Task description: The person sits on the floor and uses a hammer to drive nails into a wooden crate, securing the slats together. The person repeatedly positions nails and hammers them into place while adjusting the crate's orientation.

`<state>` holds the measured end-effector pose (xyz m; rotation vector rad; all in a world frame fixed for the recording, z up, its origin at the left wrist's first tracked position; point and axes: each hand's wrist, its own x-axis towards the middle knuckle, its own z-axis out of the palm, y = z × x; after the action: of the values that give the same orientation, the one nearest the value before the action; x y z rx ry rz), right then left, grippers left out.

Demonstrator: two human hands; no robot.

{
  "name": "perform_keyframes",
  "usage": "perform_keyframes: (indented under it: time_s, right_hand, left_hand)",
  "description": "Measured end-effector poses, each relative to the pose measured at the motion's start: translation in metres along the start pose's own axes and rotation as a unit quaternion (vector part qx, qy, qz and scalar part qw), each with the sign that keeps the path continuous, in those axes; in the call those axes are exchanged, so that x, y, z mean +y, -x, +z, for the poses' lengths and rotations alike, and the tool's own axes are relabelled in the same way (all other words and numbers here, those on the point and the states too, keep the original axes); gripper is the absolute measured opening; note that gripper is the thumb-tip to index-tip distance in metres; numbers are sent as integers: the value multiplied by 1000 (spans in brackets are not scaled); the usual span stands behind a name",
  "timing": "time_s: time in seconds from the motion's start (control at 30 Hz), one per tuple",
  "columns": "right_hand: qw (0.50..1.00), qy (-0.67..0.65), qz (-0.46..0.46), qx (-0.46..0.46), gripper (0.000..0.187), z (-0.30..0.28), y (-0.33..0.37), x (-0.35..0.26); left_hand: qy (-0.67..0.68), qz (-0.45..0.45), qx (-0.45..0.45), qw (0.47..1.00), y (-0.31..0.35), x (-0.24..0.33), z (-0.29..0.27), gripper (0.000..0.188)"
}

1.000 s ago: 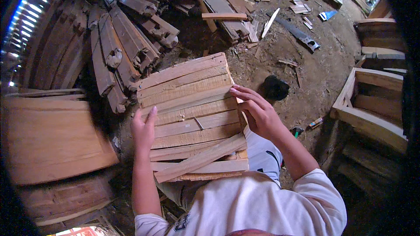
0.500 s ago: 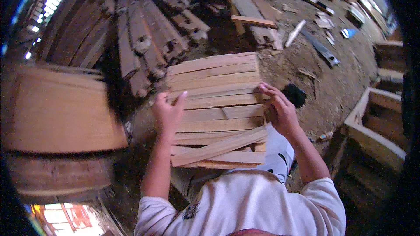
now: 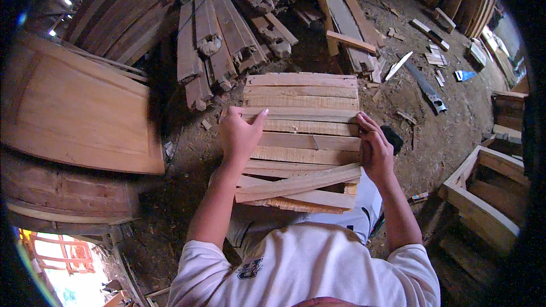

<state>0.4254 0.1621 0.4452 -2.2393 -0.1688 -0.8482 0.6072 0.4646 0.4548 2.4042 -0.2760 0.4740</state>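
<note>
Over my lap lies a roughly square panel of pale wooden slats [image 3: 304,140], laid side by side with narrow gaps. My left hand [image 3: 242,139] is closed at the panel's left edge, its thumb on the left end of a wooden slat [image 3: 307,115] in the upper half. At the right edge, my right hand [image 3: 376,150] has bent fingers closed about the same slat's other end; its underside fingers are hidden. Nearer my body, a slanted slat [image 3: 298,183] lies across others, its right end higher than its left. A dark gap shows below that end.
A handsaw [image 3: 425,86] and wood scraps [image 3: 435,57] lie on the dirt floor at right. Long timber beams [image 3: 219,34] are stacked ahead. A wooden panel [image 3: 85,108] stands at left, and a wooden frame [image 3: 483,193] at right.
The view has turned, so the surroundings and the slatted panel sit differently in the picture. Both hands stay at the panel's side edges, with my left thumb still on the slat.
</note>
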Motion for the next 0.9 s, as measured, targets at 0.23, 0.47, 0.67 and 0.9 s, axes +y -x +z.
perform_keyframes:
  time_s: [0.23,0.47,0.67,0.9]
  right_hand:
    - [1000,10,3,9,14,5,1,-6]
    - [979,-148,134,-28,38,1,9,-4]
    - [999,-13,9,-29,28,-5,-1,0]
    - [999,0,44,13,19,-2,-3,-14]
  left_hand:
    - [18,1,5,1000,1,3,-4,46]
    - [86,-60,-30,994,1,7,-2,50]
    - [141,-57,-46,987,-7,-38,16,59]
    - [7,-107,-98,989,-8,28,-22,63]
